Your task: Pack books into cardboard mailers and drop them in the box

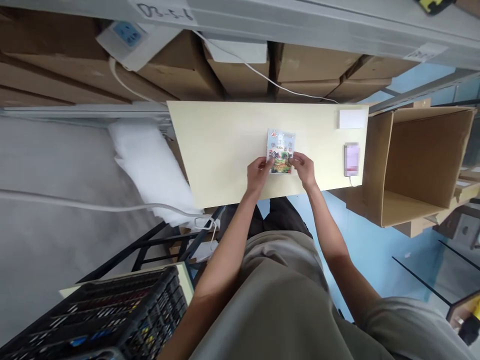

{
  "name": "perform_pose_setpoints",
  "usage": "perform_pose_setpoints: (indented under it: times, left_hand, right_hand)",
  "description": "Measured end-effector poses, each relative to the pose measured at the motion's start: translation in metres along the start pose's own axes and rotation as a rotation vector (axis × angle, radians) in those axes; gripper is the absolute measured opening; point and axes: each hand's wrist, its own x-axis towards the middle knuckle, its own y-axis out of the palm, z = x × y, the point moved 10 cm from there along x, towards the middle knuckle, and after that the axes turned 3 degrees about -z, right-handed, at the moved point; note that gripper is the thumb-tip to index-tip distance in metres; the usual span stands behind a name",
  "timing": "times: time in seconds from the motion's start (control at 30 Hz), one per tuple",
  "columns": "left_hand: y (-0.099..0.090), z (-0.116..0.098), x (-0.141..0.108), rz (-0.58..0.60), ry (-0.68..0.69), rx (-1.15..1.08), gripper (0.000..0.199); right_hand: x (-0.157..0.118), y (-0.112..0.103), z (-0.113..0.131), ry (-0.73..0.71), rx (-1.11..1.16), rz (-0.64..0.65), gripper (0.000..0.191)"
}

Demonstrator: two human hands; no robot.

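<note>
A small flat booklet or packet (281, 150) with a light blue top and a colourful garden picture below is over the pale yellow table (221, 145). My left hand (258, 172) grips its lower left edge, thumb on the front. On the opposite side, my right hand (304, 168) has its fingers closed at the right edge. Whether the booklet touches the tabletop cannot be told.
A white box (353, 119) and a phone-like device (351, 160) with a cable lie at the table's right end. Beyond stands an open cardboard box (420, 160). Cartons (315, 62) line the shelf behind. A black crate (150, 305) stands lower left, white wrapping (150, 165) left.
</note>
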Motion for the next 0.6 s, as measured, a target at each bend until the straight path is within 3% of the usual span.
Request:
perform_pose_setpoints:
  times: [0.1, 0.2, 0.37, 0.6]
  left_hand:
    - [0.042, 0.014, 0.002, 0.117, 0.007, 0.141, 0.04]
    - [0.06, 0.026, 0.007, 0.154, -0.004, 0.357, 0.032]
    - [0.056, 0.025, 0.011, 0.014, 0.024, 0.53, 0.023]
    - [0.051, 0.028, 0.01, -0.145, -0.105, 0.518, 0.022]
  right_hand:
    - [0.004, -0.039, -0.008, -0.028, -0.069, -0.09, 0.041]
    - [0.014, -0.051, -0.015, -0.031, -0.178, -0.115, 0.037]
    - [0.027, -0.048, -0.031, 0.008, -0.239, -0.142, 0.033]
    - [0.029, -0.043, -0.039, -0.019, -0.223, -0.213, 0.032]
